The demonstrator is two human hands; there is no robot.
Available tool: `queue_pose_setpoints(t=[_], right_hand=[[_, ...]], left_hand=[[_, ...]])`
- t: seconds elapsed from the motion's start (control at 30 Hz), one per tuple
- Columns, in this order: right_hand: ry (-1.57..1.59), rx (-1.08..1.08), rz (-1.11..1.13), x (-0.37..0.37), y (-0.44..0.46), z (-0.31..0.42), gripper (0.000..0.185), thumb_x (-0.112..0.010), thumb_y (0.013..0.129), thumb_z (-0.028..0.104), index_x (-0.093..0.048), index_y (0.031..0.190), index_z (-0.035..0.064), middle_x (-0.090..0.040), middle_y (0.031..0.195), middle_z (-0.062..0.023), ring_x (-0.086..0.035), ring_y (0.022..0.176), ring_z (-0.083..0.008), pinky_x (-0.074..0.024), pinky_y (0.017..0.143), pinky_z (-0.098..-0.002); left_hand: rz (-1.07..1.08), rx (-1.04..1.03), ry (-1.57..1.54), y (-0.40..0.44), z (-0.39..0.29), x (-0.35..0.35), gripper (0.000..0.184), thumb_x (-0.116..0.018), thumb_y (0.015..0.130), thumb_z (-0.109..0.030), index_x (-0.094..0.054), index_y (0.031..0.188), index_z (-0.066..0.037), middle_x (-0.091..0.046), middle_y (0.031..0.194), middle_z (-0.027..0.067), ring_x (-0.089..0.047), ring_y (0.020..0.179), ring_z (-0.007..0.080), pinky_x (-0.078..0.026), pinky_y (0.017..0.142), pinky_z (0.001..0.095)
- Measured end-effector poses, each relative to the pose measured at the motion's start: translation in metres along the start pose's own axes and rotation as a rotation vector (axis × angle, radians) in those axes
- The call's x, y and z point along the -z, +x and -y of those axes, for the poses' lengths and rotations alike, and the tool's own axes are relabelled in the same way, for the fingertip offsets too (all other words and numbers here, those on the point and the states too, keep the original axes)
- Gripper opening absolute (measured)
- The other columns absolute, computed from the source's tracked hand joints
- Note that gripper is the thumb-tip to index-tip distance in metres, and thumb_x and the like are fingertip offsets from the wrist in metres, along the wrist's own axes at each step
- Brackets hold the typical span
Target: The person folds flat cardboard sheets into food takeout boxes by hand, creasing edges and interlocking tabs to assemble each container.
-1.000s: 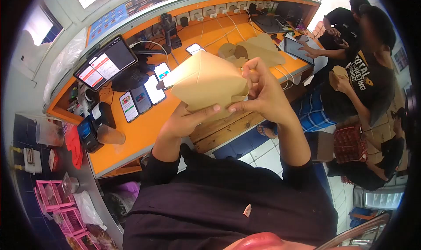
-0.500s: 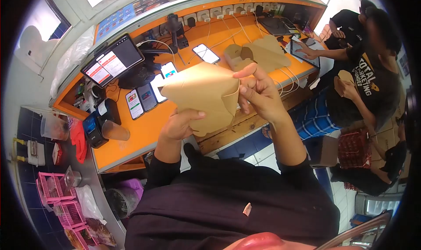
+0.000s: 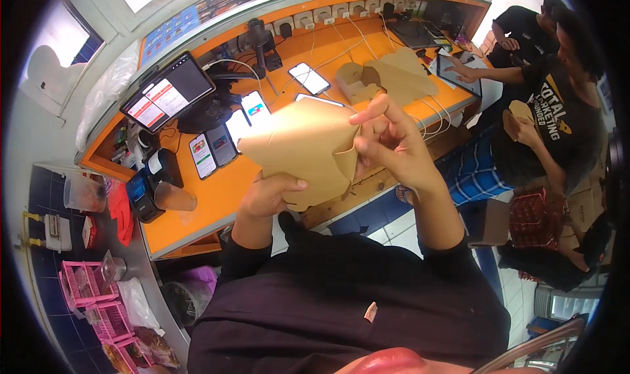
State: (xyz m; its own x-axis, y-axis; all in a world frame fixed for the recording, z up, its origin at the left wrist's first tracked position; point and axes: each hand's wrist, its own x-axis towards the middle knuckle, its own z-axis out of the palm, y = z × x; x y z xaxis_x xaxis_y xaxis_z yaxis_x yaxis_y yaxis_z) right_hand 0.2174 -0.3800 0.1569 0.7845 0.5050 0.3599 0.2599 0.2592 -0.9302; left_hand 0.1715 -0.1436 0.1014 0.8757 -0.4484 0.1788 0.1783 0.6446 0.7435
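A brown cardboard box (image 3: pixel 298 147), partly folded, is held up in front of my chest, over the edge of the orange counter. My left hand (image 3: pixel 272 193) grips its lower left side, thumb lying on the near face. At its right edge my right hand (image 3: pixel 388 137) pinches a folded flap between thumb and fingers, the index finger resting on the upper corner. Behind it on the counter sit an open brown box (image 3: pixel 357 84) and flat brown card sheets (image 3: pixel 407 77).
Several phones (image 3: pixel 202 156) lie on the orange counter (image 3: pixel 190 226) near a tablet on a stand (image 3: pixel 167 91). A clear cup (image 3: pixel 174 197) stands by a card terminal (image 3: pixel 141 193). On the right, a person (image 3: pixel 551 111) touches another tablet (image 3: pixel 459 72); pink baskets (image 3: pixel 82 283) are at lower left.
My right fingers have shifted slightly at the box's right edge, and the flap there is bent inward a little more. My left hand keeps its grip. The view has shifted slightly.
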Motion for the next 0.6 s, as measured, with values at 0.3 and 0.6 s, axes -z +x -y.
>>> queue_pose_setpoints(t=[0.3, 0.6], right_hand=[[-0.407, 0.211, 0.107, 0.015, -0.002, -0.017, 0.018, -0.081, 0.075, 0.012, -0.065, 0.081, 0.0066, -0.052, 0.073, -0.0021, -0.053, 0.069, -0.0142, -0.0442, 0.068, -0.0274], [-0.518, 0.465, -0.118, 0.007, 0.005, -0.010, 0.015, -0.078, 0.075, 0.004, -0.064, 0.081, 0.0026, -0.059, 0.080, -0.0070, -0.058, 0.076, -0.0210, -0.0449, 0.067, -0.0309]], left_hand=[[-0.133, -0.024, 0.079, 0.013, -0.015, 0.003, 0.047, -0.051, 0.082, -0.002, -0.049, 0.128, 0.008, -0.061, 0.118, 0.0194, -0.061, 0.110, 0.0295, -0.051, 0.094, 0.0392], [-0.303, -0.049, -0.098, 0.039, -0.039, -0.018, 0.054, -0.058, 0.090, -0.020, -0.043, 0.136, 0.005, -0.064, 0.117, 0.0187, -0.069, 0.091, 0.0294, -0.054, 0.088, 0.0387]])
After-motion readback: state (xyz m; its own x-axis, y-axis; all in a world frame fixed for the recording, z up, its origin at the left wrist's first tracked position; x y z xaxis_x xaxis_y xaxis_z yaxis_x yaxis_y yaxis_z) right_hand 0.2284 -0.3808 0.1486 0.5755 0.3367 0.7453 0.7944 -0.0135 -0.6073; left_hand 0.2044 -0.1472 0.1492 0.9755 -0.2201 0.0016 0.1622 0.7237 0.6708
